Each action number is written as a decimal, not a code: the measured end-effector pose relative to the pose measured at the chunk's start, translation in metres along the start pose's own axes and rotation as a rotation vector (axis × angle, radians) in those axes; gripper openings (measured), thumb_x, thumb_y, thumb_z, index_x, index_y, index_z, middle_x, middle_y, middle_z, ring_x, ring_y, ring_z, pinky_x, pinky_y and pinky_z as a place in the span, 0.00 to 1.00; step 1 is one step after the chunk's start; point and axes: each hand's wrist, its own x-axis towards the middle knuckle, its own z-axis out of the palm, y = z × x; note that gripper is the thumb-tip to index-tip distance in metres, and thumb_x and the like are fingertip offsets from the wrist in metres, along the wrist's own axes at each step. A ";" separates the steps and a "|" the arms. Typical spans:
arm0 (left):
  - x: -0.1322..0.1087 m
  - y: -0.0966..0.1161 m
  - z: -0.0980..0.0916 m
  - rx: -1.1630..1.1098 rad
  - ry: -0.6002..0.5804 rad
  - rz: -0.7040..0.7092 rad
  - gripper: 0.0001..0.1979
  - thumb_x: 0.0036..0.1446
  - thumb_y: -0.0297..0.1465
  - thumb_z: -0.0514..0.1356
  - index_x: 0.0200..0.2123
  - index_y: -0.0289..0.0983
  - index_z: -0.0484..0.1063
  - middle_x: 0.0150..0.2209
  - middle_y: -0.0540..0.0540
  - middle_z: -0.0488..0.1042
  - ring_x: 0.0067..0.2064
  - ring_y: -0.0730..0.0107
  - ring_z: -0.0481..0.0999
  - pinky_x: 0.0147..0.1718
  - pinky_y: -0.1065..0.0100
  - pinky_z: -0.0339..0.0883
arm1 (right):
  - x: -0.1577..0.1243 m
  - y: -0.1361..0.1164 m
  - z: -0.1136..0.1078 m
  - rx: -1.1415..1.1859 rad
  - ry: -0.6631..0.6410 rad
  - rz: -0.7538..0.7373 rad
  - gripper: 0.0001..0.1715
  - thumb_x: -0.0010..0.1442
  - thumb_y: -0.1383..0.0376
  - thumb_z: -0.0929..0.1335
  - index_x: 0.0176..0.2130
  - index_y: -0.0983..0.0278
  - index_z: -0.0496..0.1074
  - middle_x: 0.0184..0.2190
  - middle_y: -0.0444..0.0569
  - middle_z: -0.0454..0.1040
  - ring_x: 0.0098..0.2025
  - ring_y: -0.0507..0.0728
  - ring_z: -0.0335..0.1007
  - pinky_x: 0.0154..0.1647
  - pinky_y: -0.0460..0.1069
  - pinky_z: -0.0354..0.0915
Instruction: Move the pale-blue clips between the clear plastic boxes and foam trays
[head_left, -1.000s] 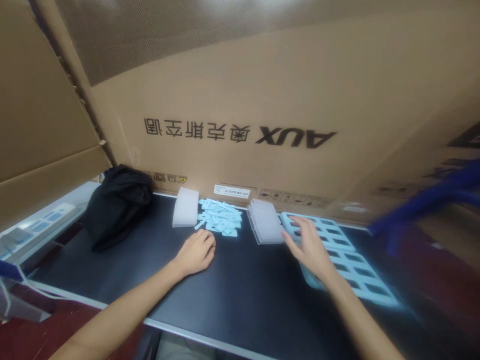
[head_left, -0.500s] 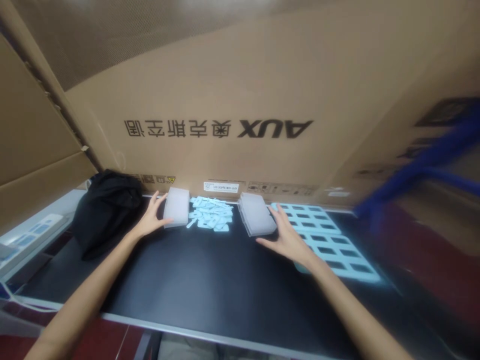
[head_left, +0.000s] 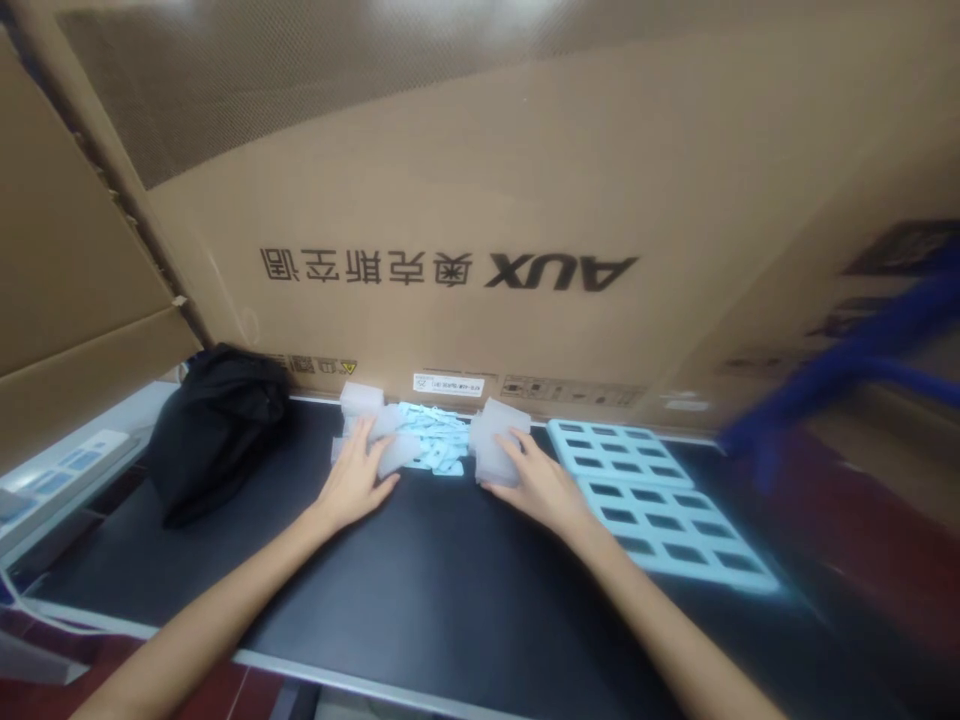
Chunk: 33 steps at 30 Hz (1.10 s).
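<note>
My left hand [head_left: 354, 482] has its fingers curled around some frosted white plastic pieces [head_left: 399, 452], which lean out of line toward the middle. Behind these sits another block of frosted plastic pieces [head_left: 361, 399]. My right hand [head_left: 544, 485] grips the side of a second frosted plastic stack [head_left: 495, 440], fingers on its face and thumb at its lower edge. Between the two stacks lies a loose heap of light blue plastic tags [head_left: 439, 440]. How many pieces each hand holds, I cannot make out.
Two light blue trays [head_left: 656, 478] with rectangular openings lie on the black table [head_left: 420, 590] at the right. A black cloth bundle [head_left: 217, 430] is at the left. A large cardboard box [head_left: 450, 330] stands along the back. Blue metal tubing [head_left: 840, 360] rises at the right.
My left hand has moved right and closed on the left stack, whose pieces have slid apart toward the blue heap. My right hand has closed on the right stack, now slightly further left.
</note>
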 end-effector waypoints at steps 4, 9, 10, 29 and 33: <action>0.001 0.025 0.005 0.049 -0.029 0.055 0.27 0.67 0.36 0.58 0.66 0.37 0.63 0.74 0.33 0.50 0.75 0.39 0.49 0.67 0.41 0.58 | 0.009 -0.028 -0.004 -0.036 -0.018 0.048 0.41 0.60 0.51 0.72 0.68 0.58 0.63 0.70 0.58 0.61 0.54 0.68 0.76 0.48 0.59 0.75; 0.005 0.037 0.011 0.121 0.000 0.034 0.28 0.67 0.41 0.58 0.66 0.36 0.64 0.72 0.32 0.55 0.73 0.41 0.54 0.67 0.42 0.57 | 0.027 -0.057 0.001 -0.088 0.010 0.068 0.39 0.62 0.50 0.71 0.66 0.61 0.63 0.67 0.59 0.64 0.55 0.68 0.75 0.45 0.56 0.75; 0.006 0.038 0.013 0.137 0.013 0.026 0.29 0.67 0.43 0.57 0.66 0.35 0.65 0.72 0.31 0.56 0.73 0.41 0.54 0.68 0.41 0.55 | 0.032 -0.062 0.003 -0.089 0.035 0.051 0.38 0.64 0.50 0.70 0.67 0.62 0.63 0.66 0.60 0.65 0.57 0.68 0.73 0.45 0.56 0.75; 0.049 -0.060 -0.004 0.006 0.141 -0.497 0.33 0.69 0.47 0.53 0.70 0.35 0.57 0.69 0.29 0.62 0.72 0.36 0.57 0.67 0.38 0.54 | -0.003 -0.072 0.038 -0.070 0.209 -0.344 0.61 0.51 0.37 0.74 0.72 0.60 0.59 0.73 0.65 0.52 0.74 0.78 0.42 0.70 0.71 0.50; 0.061 -0.073 0.002 -0.129 0.148 -0.547 0.22 0.65 0.38 0.58 0.60 0.38 0.68 0.58 0.34 0.74 0.60 0.44 0.74 0.59 0.48 0.67 | 0.009 -0.085 0.047 -0.072 0.213 -0.348 0.41 0.60 0.42 0.71 0.66 0.55 0.68 0.71 0.60 0.57 0.72 0.76 0.48 0.69 0.71 0.51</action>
